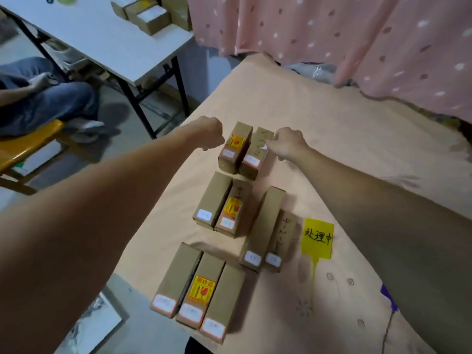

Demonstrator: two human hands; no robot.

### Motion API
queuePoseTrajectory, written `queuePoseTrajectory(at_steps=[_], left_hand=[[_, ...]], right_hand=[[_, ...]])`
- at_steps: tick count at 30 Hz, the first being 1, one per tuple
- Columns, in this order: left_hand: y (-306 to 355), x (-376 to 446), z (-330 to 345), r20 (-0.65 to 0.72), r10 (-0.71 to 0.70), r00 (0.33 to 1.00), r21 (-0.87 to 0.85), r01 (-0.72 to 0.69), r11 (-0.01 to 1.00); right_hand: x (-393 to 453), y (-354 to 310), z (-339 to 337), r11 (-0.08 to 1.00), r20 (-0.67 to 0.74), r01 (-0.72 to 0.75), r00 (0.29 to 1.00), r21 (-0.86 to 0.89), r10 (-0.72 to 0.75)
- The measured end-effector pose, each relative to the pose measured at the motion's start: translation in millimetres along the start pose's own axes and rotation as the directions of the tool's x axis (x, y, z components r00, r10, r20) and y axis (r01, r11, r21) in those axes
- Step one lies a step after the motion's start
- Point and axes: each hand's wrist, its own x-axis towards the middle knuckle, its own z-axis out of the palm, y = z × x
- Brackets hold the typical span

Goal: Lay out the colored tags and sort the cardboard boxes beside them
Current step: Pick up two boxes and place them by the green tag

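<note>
Several long cardboard boxes lie in groups on a beige cloth. The far pair is a box with a yellow-red sticker (233, 146) and a handwritten box (255, 155). My left hand (210, 132) is a closed fist against the sticker box's left side. My right hand (288, 144) has curled fingers on the handwritten box's right edge, with a small white bit at the fingertips. A middle pair (222, 205), a right pair (270, 233) and a near row of three (200, 290) lie closer. A yellow tag (318, 238) lies right of the right pair. A blue tag (387, 293) peeks from under my right forearm.
The beige cloth (344, 154) covers the work surface, with a pink dotted curtain (332, 34) behind it. A white folding table (102, 39) with more boxes stands at the far left. A seated person's legs (46, 98) and a yellow chair (28, 144) are at the left.
</note>
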Motion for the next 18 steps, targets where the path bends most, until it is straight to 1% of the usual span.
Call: queuePoseTrajectory(at_steps=[2,4,6,8,10,11,12,15,18], left_hand=[[-13,27,10,0.018,-0.031,0.999,-0.056,0.032,0.998],[-18,46,20,0.078,-0.055,0.995,-0.135,0.065,0.989],[-19,61,28,0.131,-0.061,0.989,-0.231,0.091,0.969],[-16,69,35,0.190,-0.049,0.981,-0.351,0.114,0.929],[-11,73,42,0.246,-0.014,0.969,-0.461,0.130,0.878],[-8,75,45,0.267,0.001,0.964,-0.497,0.137,0.857],[-6,75,47,0.280,0.008,0.960,-0.520,0.144,0.842],[2,75,40,0.246,0.001,0.969,-0.557,0.141,0.819],[9,67,16,0.204,-0.002,0.979,-0.600,0.127,0.790]], right_hand=[[17,-2,12,0.993,0.032,-0.107,0.994,0.052,0.105],[30,-2,21,0.972,0.077,-0.208,0.977,0.105,0.201],[32,-5,28,0.933,0.127,-0.298,0.953,0.203,0.276],[34,-8,37,0.876,0.195,-0.375,0.924,0.304,0.328],[35,-12,46,0.768,0.286,-0.453,0.890,0.452,0.357],[36,-15,50,0.711,0.320,-0.467,0.883,0.525,0.343],[37,-17,52,0.676,0.334,-0.461,0.886,0.574,0.320],[37,-22,48,0.663,0.308,-0.410,0.912,0.626,0.272],[28,-34,25,0.637,0.254,-0.352,0.936,0.685,0.245]])
